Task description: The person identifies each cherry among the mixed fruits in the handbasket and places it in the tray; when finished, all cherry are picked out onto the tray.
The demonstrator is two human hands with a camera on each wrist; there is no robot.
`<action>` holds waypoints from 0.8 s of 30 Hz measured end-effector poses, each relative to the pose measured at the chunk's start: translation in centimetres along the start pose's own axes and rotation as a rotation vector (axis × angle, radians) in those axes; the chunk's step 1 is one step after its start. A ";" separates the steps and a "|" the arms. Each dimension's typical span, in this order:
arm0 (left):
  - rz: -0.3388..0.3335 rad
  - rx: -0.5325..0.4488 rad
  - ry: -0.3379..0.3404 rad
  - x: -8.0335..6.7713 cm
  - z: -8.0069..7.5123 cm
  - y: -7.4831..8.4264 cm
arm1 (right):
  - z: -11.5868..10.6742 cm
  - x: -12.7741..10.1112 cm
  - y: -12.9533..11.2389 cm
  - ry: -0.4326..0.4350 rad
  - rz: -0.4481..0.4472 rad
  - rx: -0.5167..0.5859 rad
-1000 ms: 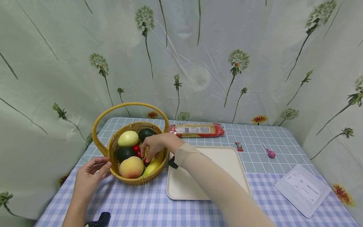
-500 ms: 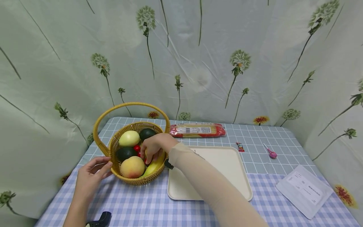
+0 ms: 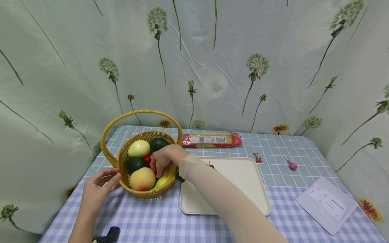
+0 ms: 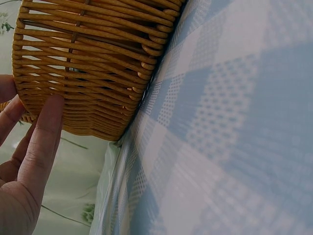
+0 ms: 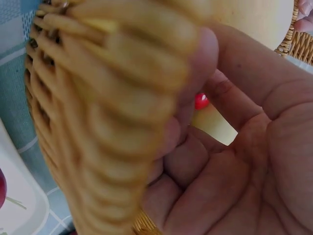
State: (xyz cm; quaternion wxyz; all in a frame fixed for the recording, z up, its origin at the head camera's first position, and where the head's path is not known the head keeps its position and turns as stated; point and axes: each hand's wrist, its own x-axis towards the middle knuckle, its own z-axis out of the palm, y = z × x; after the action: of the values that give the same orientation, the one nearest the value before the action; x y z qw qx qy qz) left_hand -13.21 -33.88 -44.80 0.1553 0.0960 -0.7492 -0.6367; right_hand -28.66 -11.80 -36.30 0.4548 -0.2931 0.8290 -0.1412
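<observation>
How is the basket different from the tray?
The basket is woven and yellow-brown; the tray is smooth and cream. The basket is round and deep; the tray is rectangular and shallow. The basket has a tall handle; the tray shows none. Both rest on the table.

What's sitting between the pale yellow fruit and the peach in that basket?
In the basket, a dark rounded fruit sits between the pale yellow fruit and the peach; the head view shows it.

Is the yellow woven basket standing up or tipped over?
Standing up: the yellow woven basket has its arched yellow handle on top, and a round yellow-pink peach sits inside.
</observation>
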 end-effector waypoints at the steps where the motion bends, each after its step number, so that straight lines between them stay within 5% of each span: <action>1: -0.001 -0.002 0.000 0.0 0.0 0.0 | 0.0 0.0 0.0 -0.003 0.003 -0.005; 24: 0.011 -0.035 -0.004 -0.2 -0.1 -0.1 | 0.5 0.9 -0.2 0.048 -0.052 -0.173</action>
State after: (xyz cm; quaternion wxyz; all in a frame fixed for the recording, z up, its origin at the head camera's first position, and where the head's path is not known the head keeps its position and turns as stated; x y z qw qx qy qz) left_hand -13.01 -33.88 -44.87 0.1590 0.0875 -0.7387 -0.6492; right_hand -28.60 -12.48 -37.12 0.4043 -0.3491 0.8408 -0.0878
